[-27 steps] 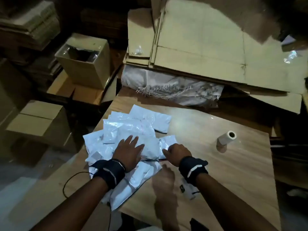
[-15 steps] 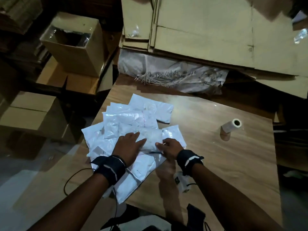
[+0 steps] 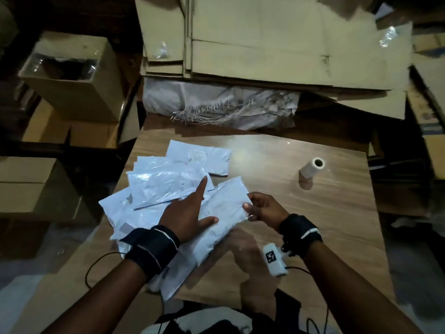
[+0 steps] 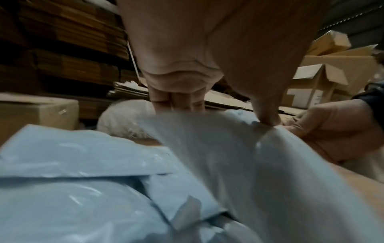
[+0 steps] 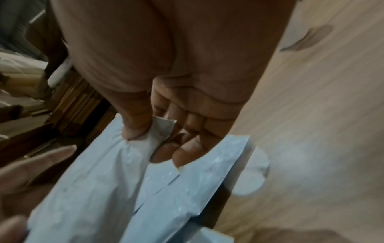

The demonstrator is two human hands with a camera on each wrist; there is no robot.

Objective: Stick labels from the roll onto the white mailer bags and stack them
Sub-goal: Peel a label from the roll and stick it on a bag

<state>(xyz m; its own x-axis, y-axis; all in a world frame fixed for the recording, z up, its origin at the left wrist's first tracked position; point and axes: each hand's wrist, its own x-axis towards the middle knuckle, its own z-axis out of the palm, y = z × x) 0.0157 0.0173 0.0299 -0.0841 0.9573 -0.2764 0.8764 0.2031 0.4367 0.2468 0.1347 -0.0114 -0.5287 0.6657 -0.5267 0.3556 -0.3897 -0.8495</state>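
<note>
Right hand (image 3: 263, 208): pinching the edge of one white mailer bag (image 3: 224, 213) between thumb and curled fingers – grip plain in the right wrist view, bag corner crumpled under the thumb (image 5: 135, 129).
Left hand (image 3: 186, 216): fingers straight and together, thumb spread wide; laid against the same mailer bag, thumb tip pressing down on its surface in the left wrist view (image 4: 268, 118), fingertips hidden behind the raised plastic.
Held mailer bag: lifted at a slant between the two hands, far corner toward the table middle, near end overlapping the pile.
Pile of mailer bags (image 3: 166, 186): loosely fanned across the left part of the wooden table (image 3: 325, 225), overlapping one another at different angles, some hanging past the near-left table edge; glossy, creased.
Label roll (image 3: 313, 168): small white roll lying tilted on the right half of the table, open core facing up and right – well apart from both hands and from the pile.
Wrists: dark straps on both; white camera unit (image 3: 273, 260) with a black square marker beneath the right wrist, thin black cables trailing off.
Beyond the table: crumpled woven sack (image 3: 228, 104) with frayed threads just past the far edge; flattened cardboard sheets (image 3: 277, 44) stacked above it.
Left of the table: open cardboard box (image 3: 72, 75) with clear plastic inside; closed cartons (image 3: 31, 186) lower down.
Lighting: dim, wrist views blurred.
</note>
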